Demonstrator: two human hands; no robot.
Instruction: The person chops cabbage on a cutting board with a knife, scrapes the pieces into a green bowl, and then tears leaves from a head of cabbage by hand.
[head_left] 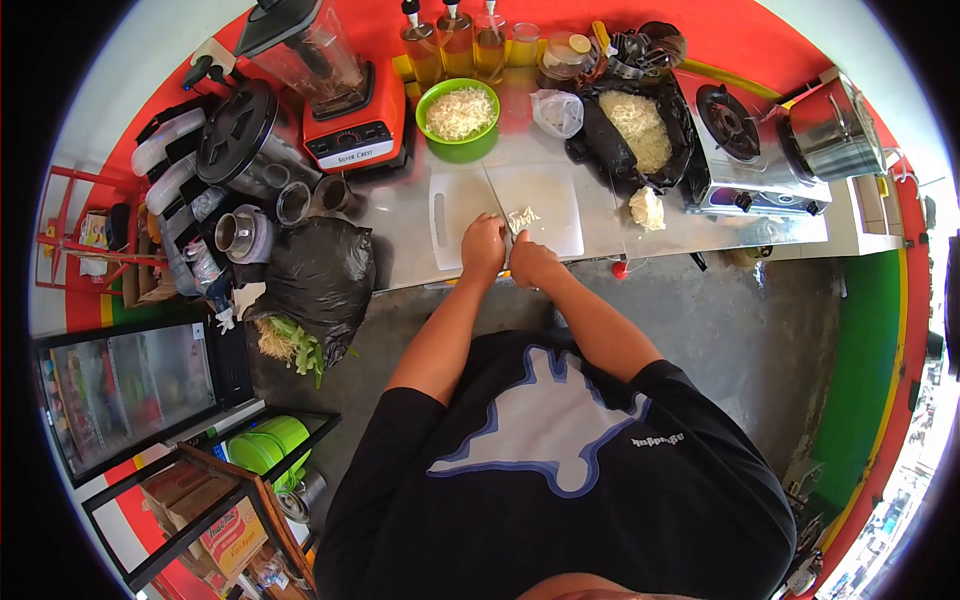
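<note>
Both hands are over a white cutting board (pixel 560 235) at the counter's front edge. My left hand (pixel 483 248) is closed on the middle of the board; whatever is under its fingers is hidden. Beside it, my right hand (pixel 535 262) is closed around what looks like a knife (pixel 496 192). Its thin blade points away across the board, and its handle is hidden in the hand. Small pale cut pieces (pixel 523 218) lie just right of the blade, beyond my right thumb. Behind the board stands a green bowl (pixel 462 150) heaped with pale shreds.
A black bag (pixel 586 150) of pale shreds and a clear plastic bag (pixel 557 113) lie behind right. A white lump (pixel 647 208) sits near the stove (pixel 745 185). Left are a red blender (pixel 352 130) and a full black bag (pixel 315 275). Oil bottles (pixel 456 42) line the back.
</note>
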